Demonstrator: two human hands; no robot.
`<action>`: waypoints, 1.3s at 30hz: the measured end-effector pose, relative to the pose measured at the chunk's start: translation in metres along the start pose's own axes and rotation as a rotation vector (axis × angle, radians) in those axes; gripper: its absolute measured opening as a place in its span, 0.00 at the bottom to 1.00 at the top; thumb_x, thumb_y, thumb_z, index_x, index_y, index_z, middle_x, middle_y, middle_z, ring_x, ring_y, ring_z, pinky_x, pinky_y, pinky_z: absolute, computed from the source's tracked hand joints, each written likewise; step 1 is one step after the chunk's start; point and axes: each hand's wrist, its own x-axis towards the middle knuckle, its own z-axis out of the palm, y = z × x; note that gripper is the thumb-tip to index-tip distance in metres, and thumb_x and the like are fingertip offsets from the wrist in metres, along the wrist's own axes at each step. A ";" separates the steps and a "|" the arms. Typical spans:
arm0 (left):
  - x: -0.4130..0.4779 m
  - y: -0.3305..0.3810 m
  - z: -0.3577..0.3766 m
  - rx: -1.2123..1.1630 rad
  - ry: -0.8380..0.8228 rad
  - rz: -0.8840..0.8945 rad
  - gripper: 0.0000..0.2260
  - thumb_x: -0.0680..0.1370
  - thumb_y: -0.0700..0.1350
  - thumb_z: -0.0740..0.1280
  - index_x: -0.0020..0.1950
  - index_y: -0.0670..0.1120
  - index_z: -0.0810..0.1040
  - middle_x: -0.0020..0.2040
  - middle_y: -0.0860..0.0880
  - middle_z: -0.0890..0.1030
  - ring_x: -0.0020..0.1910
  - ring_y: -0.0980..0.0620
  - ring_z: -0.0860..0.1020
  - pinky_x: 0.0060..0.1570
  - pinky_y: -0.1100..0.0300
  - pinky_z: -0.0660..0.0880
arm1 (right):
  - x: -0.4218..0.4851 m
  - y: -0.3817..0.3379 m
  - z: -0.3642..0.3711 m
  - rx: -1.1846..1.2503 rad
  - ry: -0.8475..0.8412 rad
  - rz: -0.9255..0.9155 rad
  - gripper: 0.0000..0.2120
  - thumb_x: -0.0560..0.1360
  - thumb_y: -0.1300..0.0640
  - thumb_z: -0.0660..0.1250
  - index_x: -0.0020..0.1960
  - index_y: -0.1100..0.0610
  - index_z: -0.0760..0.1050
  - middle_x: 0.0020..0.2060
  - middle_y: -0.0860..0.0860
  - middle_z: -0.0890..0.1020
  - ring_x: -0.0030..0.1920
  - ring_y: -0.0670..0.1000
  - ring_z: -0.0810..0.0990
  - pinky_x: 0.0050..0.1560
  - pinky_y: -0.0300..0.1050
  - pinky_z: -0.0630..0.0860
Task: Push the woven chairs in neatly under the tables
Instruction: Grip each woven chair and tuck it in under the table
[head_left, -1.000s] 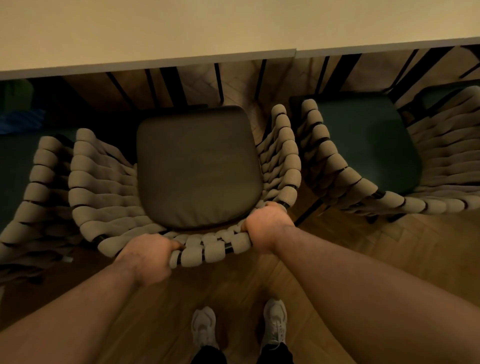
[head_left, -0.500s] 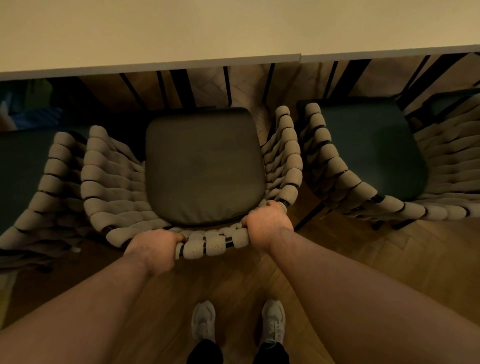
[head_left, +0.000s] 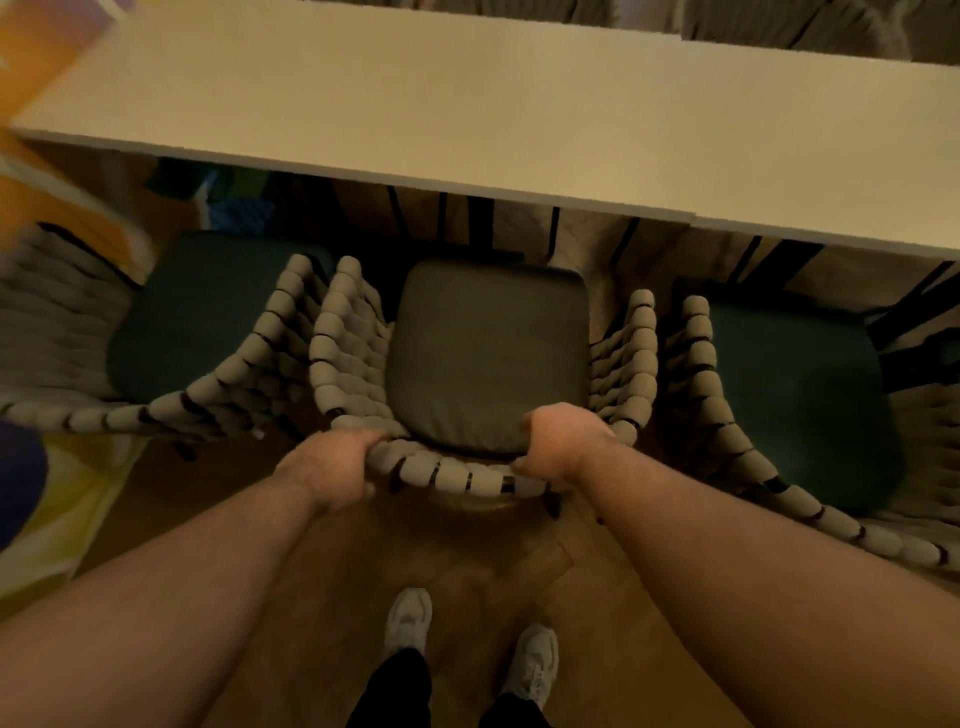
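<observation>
A woven chair (head_left: 343, 353) with thick grey rope sides and a dark seat cushion (head_left: 488, 353) stands in front of me, facing the long pale table (head_left: 467, 119). The cushion's front edge lies just short of the table's near edge. My left hand (head_left: 332, 467) grips the left end of the chair's curved back rail. At the right end of that rail, my right hand (head_left: 566, 441) is closed on it. Two matching woven chairs flank it, one on the left (head_left: 218, 338) and one on the right (head_left: 789, 395), both with dark green seats.
Black table legs (head_left: 478, 223) stand on the wooden parquet floor (head_left: 467, 561) under the tabletop. Blue and green items (head_left: 234, 208) lie under the table at the left. My two white shoes (head_left: 410, 618) are below the chair. More woven chairs show beyond the table's far edge.
The view has pulled back and risen, showing the whole tabletop. The chair sits farther from me and closer to the table, with both hands still holding its back rail.
</observation>
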 end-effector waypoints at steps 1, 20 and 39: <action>-0.009 -0.010 -0.006 -0.024 0.027 -0.021 0.39 0.76 0.49 0.77 0.83 0.61 0.61 0.79 0.52 0.71 0.76 0.48 0.72 0.74 0.47 0.72 | -0.003 -0.009 -0.008 -0.009 0.015 -0.027 0.21 0.80 0.44 0.72 0.71 0.49 0.77 0.61 0.49 0.82 0.62 0.52 0.81 0.68 0.55 0.79; -0.109 -0.350 -0.055 -0.009 0.159 -0.276 0.52 0.75 0.54 0.78 0.88 0.52 0.46 0.87 0.48 0.53 0.86 0.43 0.51 0.83 0.42 0.55 | 0.015 -0.327 -0.020 -0.111 0.186 -0.342 0.37 0.79 0.44 0.74 0.83 0.46 0.63 0.79 0.49 0.72 0.80 0.55 0.68 0.83 0.67 0.51; 0.017 -0.533 -0.119 0.100 0.076 -0.151 0.57 0.74 0.55 0.78 0.86 0.55 0.36 0.88 0.49 0.47 0.86 0.42 0.45 0.84 0.41 0.49 | 0.151 -0.507 -0.006 -0.138 0.052 -0.251 0.48 0.78 0.37 0.72 0.88 0.50 0.52 0.86 0.52 0.57 0.86 0.58 0.52 0.83 0.69 0.47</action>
